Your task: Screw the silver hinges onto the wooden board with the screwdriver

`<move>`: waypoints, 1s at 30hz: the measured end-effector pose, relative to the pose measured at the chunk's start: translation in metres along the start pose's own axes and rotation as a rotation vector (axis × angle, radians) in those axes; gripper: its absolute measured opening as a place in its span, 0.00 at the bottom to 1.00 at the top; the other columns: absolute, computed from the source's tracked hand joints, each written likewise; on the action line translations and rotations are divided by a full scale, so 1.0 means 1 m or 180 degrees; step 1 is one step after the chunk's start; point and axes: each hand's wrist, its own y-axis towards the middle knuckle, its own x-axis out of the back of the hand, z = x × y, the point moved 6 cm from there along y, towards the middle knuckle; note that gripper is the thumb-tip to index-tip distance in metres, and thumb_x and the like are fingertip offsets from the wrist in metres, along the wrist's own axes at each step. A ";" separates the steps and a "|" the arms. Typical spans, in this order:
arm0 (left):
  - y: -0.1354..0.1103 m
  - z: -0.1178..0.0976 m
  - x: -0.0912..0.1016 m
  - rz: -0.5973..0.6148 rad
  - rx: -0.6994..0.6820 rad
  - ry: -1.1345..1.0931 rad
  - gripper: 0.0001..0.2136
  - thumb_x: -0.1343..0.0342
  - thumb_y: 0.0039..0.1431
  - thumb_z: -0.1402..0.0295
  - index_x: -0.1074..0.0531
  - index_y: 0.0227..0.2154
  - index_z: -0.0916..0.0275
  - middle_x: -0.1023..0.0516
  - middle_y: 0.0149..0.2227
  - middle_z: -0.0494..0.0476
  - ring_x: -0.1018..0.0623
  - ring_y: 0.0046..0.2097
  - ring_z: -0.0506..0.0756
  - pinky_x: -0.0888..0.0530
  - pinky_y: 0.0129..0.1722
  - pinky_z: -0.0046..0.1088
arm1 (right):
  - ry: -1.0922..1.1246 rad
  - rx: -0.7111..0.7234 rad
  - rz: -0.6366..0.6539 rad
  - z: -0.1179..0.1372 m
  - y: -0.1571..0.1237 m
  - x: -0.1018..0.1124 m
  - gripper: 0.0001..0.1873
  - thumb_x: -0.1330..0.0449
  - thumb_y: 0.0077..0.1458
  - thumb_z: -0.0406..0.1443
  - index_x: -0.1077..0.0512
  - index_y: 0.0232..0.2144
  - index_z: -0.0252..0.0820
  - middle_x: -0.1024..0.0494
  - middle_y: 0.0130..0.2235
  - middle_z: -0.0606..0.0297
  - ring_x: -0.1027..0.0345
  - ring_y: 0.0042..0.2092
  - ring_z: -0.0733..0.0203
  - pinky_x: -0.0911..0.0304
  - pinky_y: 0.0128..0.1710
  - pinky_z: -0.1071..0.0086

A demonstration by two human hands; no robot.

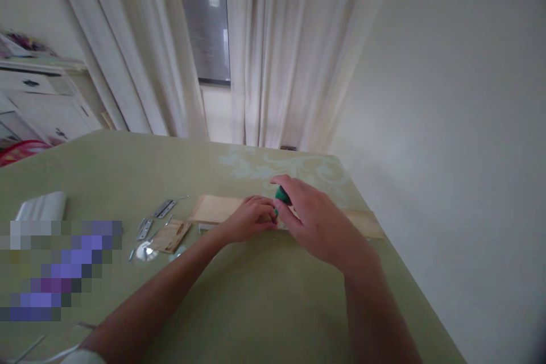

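Observation:
My right hand (315,219) is closed around a green-handled screwdriver (282,195), held roughly upright with the tip pointing down. The screwdriver's lower end is mostly hidden by my fingers. Right beside it, my left hand (251,219) has its fingers bent and pressed together over a long pale wooden board (217,209). What the left fingertips pinch, if anything, cannot be made out. The board lies flat on the table and shows again to the right of my right hand. A metal piece (206,228) pokes out at its near edge, partly covered by my left hand.
Left of the board lie metal hinges (164,208), a small wooden block (171,236), several loose screws and a shiny round dish (146,251). A white object (42,205) stands farther left, beside a blurred-out purple patch. The green-covered table (273,296) ends at a wall on the right.

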 end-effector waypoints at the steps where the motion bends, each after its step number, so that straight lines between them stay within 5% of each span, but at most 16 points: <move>1: 0.000 0.000 0.000 0.0020 0.0024 -0.0008 0.05 0.34 0.65 0.62 0.17 0.37 0.57 0.16 0.46 0.56 0.20 0.52 0.61 0.29 0.60 0.41 | -0.0165 -0.0183 -0.0011 -0.002 -0.002 0.001 0.14 0.47 0.73 0.44 0.31 0.55 0.47 0.17 0.45 0.58 0.23 0.43 0.50 0.40 0.38 0.65; 4: 0.000 0.000 0.000 0.0148 0.0042 -0.0048 0.12 0.30 0.61 0.58 0.17 0.44 0.55 0.17 0.53 0.57 0.22 0.57 0.63 0.30 0.63 0.45 | -0.0697 -0.0829 -0.0088 -0.015 -0.005 0.002 0.21 0.51 0.74 0.53 0.28 0.46 0.47 0.18 0.35 0.59 0.25 0.35 0.49 0.45 0.32 0.64; 9: 0.001 0.002 0.000 0.0150 0.0033 -0.0054 0.19 0.30 0.59 0.59 0.19 0.53 0.56 0.19 0.59 0.60 0.22 0.60 0.65 0.29 0.64 0.45 | -0.0411 -0.0069 -0.0225 -0.003 0.003 -0.001 0.13 0.53 0.75 0.39 0.30 0.52 0.45 0.17 0.47 0.58 0.24 0.48 0.52 0.39 0.43 0.65; 13: 0.002 0.001 0.000 0.0133 -0.0021 -0.0088 0.16 0.30 0.60 0.59 0.17 0.50 0.55 0.18 0.58 0.59 0.22 0.61 0.65 0.30 0.66 0.45 | -0.1080 -0.0851 -0.0059 -0.014 0.017 0.007 0.23 0.54 0.75 0.51 0.26 0.48 0.45 0.16 0.39 0.54 0.21 0.41 0.46 0.39 0.39 0.62; 18: 0.005 -0.001 0.004 0.0107 -0.0034 -0.0290 0.12 0.30 0.59 0.59 0.16 0.44 0.56 0.16 0.54 0.57 0.18 0.56 0.62 0.27 0.60 0.39 | -0.1086 0.0031 0.0619 0.003 0.040 0.013 0.18 0.51 0.75 0.42 0.29 0.59 0.48 0.16 0.54 0.58 0.21 0.51 0.52 0.36 0.44 0.66; 23: 0.006 -0.002 0.005 0.0155 -0.0059 -0.0406 0.08 0.31 0.59 0.61 0.17 0.38 0.57 0.16 0.55 0.57 0.20 0.59 0.62 0.29 0.62 0.38 | -0.1399 -0.0274 0.0712 0.002 0.044 0.021 0.25 0.55 0.76 0.47 0.25 0.53 0.38 0.16 0.49 0.43 0.20 0.49 0.42 0.35 0.44 0.60; 28: 0.007 0.004 0.000 0.0154 0.0006 -0.0400 0.08 0.35 0.63 0.60 0.17 0.40 0.57 0.16 0.56 0.57 0.20 0.59 0.61 0.31 0.64 0.39 | -0.1472 0.0062 0.1051 0.010 0.031 0.022 0.16 0.49 0.74 0.44 0.25 0.53 0.46 0.15 0.50 0.55 0.20 0.49 0.50 0.34 0.44 0.64; 30: 0.008 0.006 -0.001 0.0167 -0.0003 -0.0404 0.08 0.34 0.62 0.61 0.17 0.40 0.57 0.16 0.57 0.57 0.20 0.59 0.61 0.31 0.64 0.39 | -0.1574 -0.0004 0.1034 0.009 0.026 0.025 0.20 0.50 0.75 0.48 0.25 0.52 0.44 0.15 0.48 0.52 0.19 0.47 0.47 0.34 0.43 0.63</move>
